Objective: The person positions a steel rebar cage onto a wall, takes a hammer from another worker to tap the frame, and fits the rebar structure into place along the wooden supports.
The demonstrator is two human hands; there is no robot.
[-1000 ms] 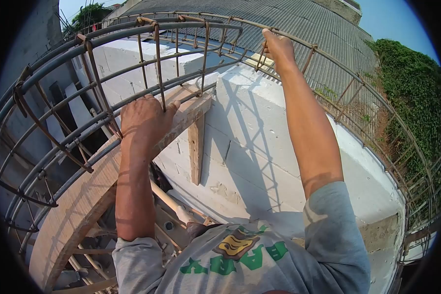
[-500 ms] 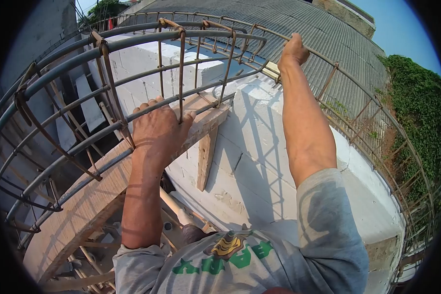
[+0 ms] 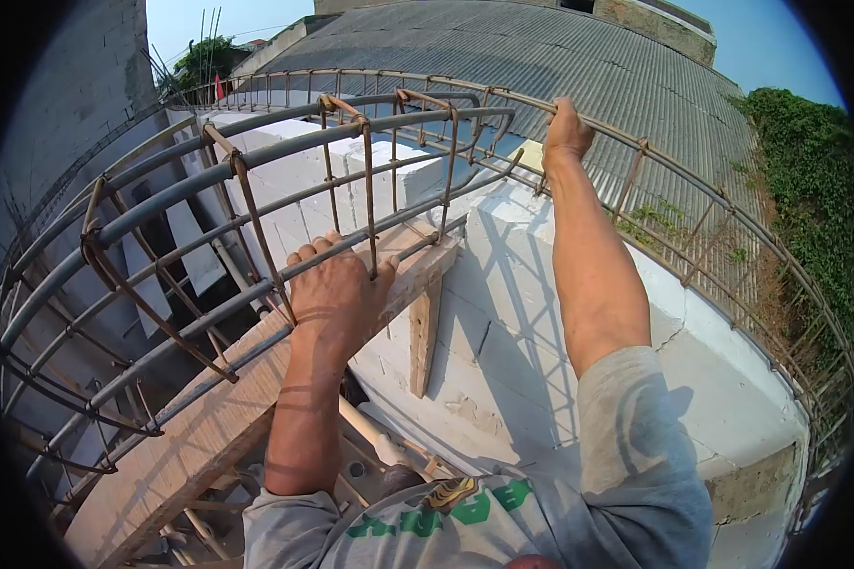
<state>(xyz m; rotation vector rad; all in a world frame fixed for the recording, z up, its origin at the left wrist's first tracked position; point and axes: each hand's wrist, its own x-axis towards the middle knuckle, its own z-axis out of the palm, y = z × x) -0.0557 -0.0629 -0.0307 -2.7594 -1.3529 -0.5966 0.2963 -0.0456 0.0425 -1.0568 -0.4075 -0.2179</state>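
Now the left hand [image 3: 337, 289] grips a long bar of the rebar cage [image 3: 256, 180], its fingers [image 3: 315, 248] wrapped over the bar from above and the thumb pressed close to a vertical stirrup [image 3: 370, 204]. This hand sits just above the end of the wooden plank [image 3: 218, 417], which runs under the cage and rests against the white block wall [image 3: 541, 322]. The right hand [image 3: 567, 128] is stretched far forward and is closed around the top bar of the cage section that follows the wall toward the right. The cage lies on top of the wall, one part curving to the left over the plank, the other running along the wall edge. Compared with one second ago, both hands keep their grip at the same places on the bars, but they appear lower and more to the right in the view: the camera has tilted up, so more of the grey corrugated roof [image 3: 503, 47] and the sky is visible. The left part of the cage also looks further from the camera than before. Green bushes [image 3: 816, 190] stand at the right edge.
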